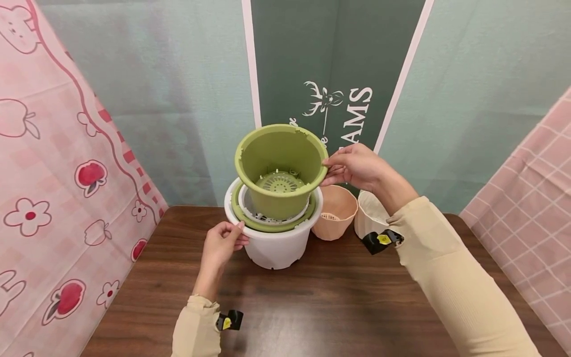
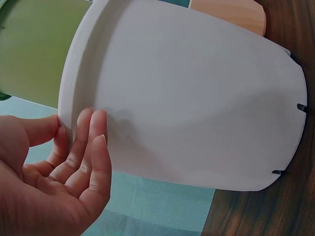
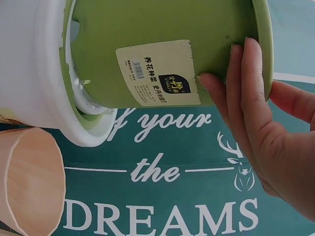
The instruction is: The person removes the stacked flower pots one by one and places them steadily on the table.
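Note:
My right hand (image 1: 354, 168) pinches the rim of a green flower pot (image 1: 281, 148), thumb over the edge and fingers along its outer wall. This pot's lower part sits inside a nested stack: a smaller white pot (image 1: 243, 201), a second green pot (image 1: 272, 227) and a large white pot (image 1: 274, 248) outermost. A paper label (image 3: 157, 73) shows on the held pot's side in the right wrist view. With thumb and fingers my left hand (image 1: 223, 243) pinches the large white pot's rim at its near left; the left wrist view shows its fingers against the white wall (image 2: 187, 98).
A peach pot (image 1: 334, 218) stands just right of the stack, with a cream pot (image 1: 370, 213) beside it. All rest on a dark wooden table (image 1: 285, 307). A printed green cloth (image 1: 334, 59) hangs behind, and pink cloths (image 1: 58, 148) hang at both sides.

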{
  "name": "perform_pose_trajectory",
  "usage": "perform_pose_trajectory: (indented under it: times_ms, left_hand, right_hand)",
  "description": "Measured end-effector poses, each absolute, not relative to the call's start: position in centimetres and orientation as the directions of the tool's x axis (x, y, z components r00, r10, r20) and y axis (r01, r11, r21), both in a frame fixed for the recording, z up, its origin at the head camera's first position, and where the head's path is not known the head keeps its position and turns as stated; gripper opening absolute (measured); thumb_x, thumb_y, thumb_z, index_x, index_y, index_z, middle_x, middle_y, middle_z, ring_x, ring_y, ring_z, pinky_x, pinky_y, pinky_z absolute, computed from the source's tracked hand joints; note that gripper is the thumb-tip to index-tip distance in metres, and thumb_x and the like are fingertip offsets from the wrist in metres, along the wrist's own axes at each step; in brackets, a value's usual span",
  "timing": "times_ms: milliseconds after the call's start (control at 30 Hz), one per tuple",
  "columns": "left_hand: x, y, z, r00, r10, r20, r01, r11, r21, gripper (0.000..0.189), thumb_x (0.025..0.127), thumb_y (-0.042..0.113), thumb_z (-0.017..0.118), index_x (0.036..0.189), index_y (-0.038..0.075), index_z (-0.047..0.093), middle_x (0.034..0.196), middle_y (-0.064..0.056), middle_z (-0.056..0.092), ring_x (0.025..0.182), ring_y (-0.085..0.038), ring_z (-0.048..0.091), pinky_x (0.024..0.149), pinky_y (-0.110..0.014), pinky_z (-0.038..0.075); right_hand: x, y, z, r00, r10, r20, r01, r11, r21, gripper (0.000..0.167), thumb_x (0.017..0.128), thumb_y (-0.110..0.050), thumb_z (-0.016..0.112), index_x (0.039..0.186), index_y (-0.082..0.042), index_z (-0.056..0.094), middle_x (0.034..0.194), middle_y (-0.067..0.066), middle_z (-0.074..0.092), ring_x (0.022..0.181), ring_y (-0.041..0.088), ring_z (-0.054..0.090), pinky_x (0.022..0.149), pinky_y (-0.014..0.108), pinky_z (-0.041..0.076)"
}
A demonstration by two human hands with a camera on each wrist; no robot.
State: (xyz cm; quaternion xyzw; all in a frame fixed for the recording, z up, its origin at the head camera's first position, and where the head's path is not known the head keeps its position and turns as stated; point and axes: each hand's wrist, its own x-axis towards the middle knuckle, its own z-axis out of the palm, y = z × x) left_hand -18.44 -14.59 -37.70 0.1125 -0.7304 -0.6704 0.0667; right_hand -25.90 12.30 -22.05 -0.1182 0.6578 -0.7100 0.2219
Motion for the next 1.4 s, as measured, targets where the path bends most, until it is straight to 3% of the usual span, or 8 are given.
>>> perform_pose_trajectory:
  times_ms: [567,733,1000,1400]
  left_hand:
    - [-18.3,-14.4,-37.7,-0.967,-0.251,-0.046,-0.066,0.074,0.995,0.019,0.09,0.01,0.057,0.079,-0.005,0.053,0.063,-0.01,0.064,0.054,-0.011,0.061,0.052,-0.02,0.05]
    - [-18.3,-14.5,-37.7,-0.967,-0.25,-0.05,-0.07,0.072,0.995,0.019,0.091,0.01,0.057,0.079,-0.005,0.053,0.063,-0.009,0.064,0.055,-0.011,0.061,0.053,-0.02,0.051]
    - [-18.2,-14.6,-37.7,-0.966,-0.254,-0.042,-0.061,0.071,0.996,0.019,0.09,0.01,0.057,0.079,-0.004,0.053,0.062,-0.009,0.063,0.055,-0.011,0.061,0.054,-0.024,0.052]
    - [-18.2,-14.6,-37.7,-0.967,-0.251,-0.048,-0.067,0.071,0.995,0.02,0.091,0.011,0.057,0.08,-0.005,0.053,0.063,-0.009,0.064,0.055,-0.011,0.061,0.053,-0.021,0.051]
  right_hand:
    - [-25.9,13.4,-21.8,-0.886,-0.44,-0.146,0.185,-0.047,-0.982,0.012,0.091,0.008,0.04,0.089,0.014,0.049,0.071,0.021,0.064,0.068,0.027,0.066,0.07,0.035,0.054]
    - [-25.9,13.9,-21.8,-0.896,-0.415,-0.158,0.197,-0.053,-0.979,0.012,0.091,0.008,0.04,0.093,0.016,0.048,0.071,0.021,0.063,0.068,0.027,0.066,0.07,0.035,0.054]
    - [-25.7,14.8,-21.6,-0.902,-0.404,-0.153,0.2,-0.077,-0.977,0.02,0.091,0.008,0.042,0.079,0.008,0.058,0.071,0.019,0.062,0.067,0.026,0.066,0.07,0.034,0.054]
    - [-25.5,16.6,-21.3,-0.905,-0.404,-0.135,0.191,-0.103,-0.976,0.018,0.091,0.007,0.043,0.081,0.008,0.059,0.073,0.02,0.064,0.07,0.027,0.066,0.071,0.035,0.054]
